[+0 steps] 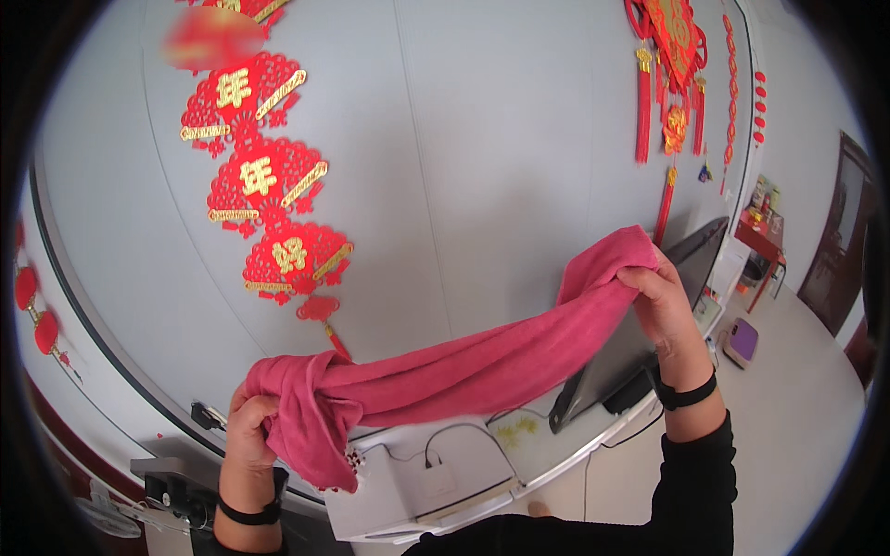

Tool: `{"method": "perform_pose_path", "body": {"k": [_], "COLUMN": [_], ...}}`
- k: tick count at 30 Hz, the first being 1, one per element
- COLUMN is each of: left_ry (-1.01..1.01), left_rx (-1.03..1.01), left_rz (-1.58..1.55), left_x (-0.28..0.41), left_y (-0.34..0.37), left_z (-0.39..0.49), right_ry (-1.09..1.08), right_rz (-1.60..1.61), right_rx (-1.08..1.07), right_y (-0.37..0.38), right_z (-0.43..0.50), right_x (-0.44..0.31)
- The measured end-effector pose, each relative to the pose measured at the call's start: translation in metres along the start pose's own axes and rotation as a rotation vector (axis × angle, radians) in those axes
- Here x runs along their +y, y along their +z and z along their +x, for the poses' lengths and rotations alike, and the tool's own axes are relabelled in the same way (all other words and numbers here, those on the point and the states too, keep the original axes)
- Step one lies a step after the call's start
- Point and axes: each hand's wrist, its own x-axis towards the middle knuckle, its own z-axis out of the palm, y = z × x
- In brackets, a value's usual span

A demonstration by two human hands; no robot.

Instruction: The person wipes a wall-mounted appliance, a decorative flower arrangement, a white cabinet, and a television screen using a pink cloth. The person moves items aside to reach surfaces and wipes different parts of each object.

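A pink cloth (452, 379) is stretched between my two hands, sagging a little in the middle. My left hand (252, 431) grips its bunched left end, where a loose fold hangs down. Higher up on the right, my right hand (650, 295) pinches the other end between thumb and fingers, with a corner flopped over to the left. Below and behind the cloth is a white cabinet (375, 500). Part of a flat-screen television (612, 368) is hidden by the cloth and my right hand.
Red hanging decorations (268, 177) run down the grey wall panel (487, 174). More tasselled ornaments (674, 42) hang at upper right. A white adapter (437, 476) with cables sits on the cabinet. A purple scale (741, 342) lies on the floor, and a fan (108, 514) stands at lower left.
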Motion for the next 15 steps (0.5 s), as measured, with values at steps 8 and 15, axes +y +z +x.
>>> {"method": "perform_pose_path", "body": {"k": [8, 15], "left_ry": [0.154, 0.684], "left_rx": [-0.058, 0.105], "left_rz": [0.217, 1.246], "left_x": [0.038, 0.045], "left_y": [0.114, 0.188], "left_z": [0.055, 0.112], "right_ry": [0.079, -0.041], "right_rz": [0.253, 0.277], "right_rx": [-0.107, -0.225], "right_y": [-0.076, -0.150], "right_z": [0.077, 0.128], "right_x": [-0.069, -0.092]}}
